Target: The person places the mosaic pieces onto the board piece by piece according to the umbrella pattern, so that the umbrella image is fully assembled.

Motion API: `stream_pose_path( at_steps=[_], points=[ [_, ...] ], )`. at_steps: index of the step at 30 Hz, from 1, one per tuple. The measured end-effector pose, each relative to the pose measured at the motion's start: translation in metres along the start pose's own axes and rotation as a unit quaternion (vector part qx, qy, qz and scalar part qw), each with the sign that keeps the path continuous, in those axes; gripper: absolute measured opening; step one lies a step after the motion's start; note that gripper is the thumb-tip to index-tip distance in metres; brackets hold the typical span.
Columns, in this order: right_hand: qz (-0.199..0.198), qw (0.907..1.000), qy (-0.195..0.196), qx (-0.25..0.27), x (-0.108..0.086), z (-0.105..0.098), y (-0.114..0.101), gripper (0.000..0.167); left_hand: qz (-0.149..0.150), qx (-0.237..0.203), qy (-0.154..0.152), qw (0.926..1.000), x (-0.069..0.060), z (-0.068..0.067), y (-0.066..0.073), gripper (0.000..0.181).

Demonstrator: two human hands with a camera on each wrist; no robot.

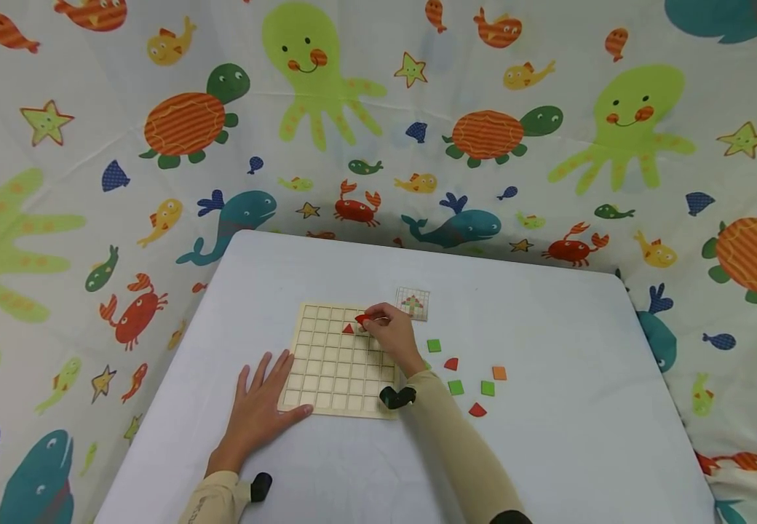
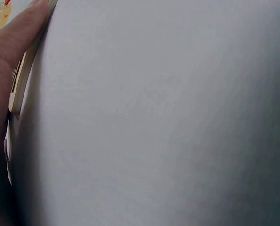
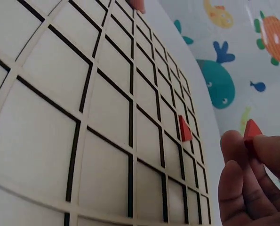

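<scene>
A pale wooden grid board (image 1: 333,378) lies on the white table. My right hand (image 1: 393,336) is over its upper right part, pinching a small red tile (image 3: 252,132) between thumb and fingers, above the surface. The held tile's full outline is partly covered by the fingers. Close by, a red triangular tile (image 1: 349,329) sits in a cell of the upper rows. My left hand (image 1: 262,409) rests at the board's lower left edge, fingers spread and straight, the thumb along the near edge; the left wrist view catches only part of it.
A small pattern card (image 1: 413,303) with a coloured figure on a grid lies beyond the board's upper right corner. Loose tiles are scattered to the right: several green squares (image 1: 456,387), an orange square (image 1: 499,373) and red rounded-edge pieces (image 1: 477,410). A sea-animal curtain (image 1: 326,211) hangs behind the table.
</scene>
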State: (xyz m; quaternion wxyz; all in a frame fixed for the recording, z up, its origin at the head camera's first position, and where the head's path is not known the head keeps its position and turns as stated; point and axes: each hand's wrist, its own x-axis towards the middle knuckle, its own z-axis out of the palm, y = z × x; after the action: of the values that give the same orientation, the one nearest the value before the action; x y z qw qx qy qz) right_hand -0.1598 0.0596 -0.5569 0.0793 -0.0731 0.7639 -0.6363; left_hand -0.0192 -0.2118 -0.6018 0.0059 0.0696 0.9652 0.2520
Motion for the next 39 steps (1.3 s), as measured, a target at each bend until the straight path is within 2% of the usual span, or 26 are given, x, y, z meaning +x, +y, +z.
stream_pose_path(
  at_steps=[6,9,14,19,25,30,39],
  points=[
    [-0.019,0.9968,-0.044,-0.063,0.007,0.024,-0.003,0.01,-0.001,0.003,-0.004,1.0,0.001,0.0,0.0,0.109],
    [-0.049,0.9898,-0.064,-0.118,0.009,0.033,-0.002,0.009,-0.002,0.003,-0.01,0.9999,0.001,0.0,0.0,0.109],
    [-0.1,0.9625,-0.085,-0.238,0.012,0.044,0.002,0.007,-0.006,-0.003,-0.012,0.9999,0.002,-0.001,0.002,0.109],
    [-0.117,0.9395,-0.093,-0.308,0.01,0.051,0.005,0.007,-0.011,0.001,-0.02,0.9997,0.003,-0.002,0.003,0.11],
    [-0.134,0.9202,-0.097,-0.354,0.007,0.054,0.001,0.006,-0.011,0.0,-0.02,0.9997,0.002,-0.003,0.003,0.11],
    [-0.139,0.9164,-0.103,-0.361,0.007,0.052,0.0,0.007,-0.004,0.0,-0.01,0.9999,0.002,0.0,0.0,0.109],
    [-0.191,0.9019,-0.091,-0.377,0.005,0.055,0.005,0.01,-0.011,0.002,-0.018,0.9998,0.0,-0.001,0.0,0.11]
  ],
)
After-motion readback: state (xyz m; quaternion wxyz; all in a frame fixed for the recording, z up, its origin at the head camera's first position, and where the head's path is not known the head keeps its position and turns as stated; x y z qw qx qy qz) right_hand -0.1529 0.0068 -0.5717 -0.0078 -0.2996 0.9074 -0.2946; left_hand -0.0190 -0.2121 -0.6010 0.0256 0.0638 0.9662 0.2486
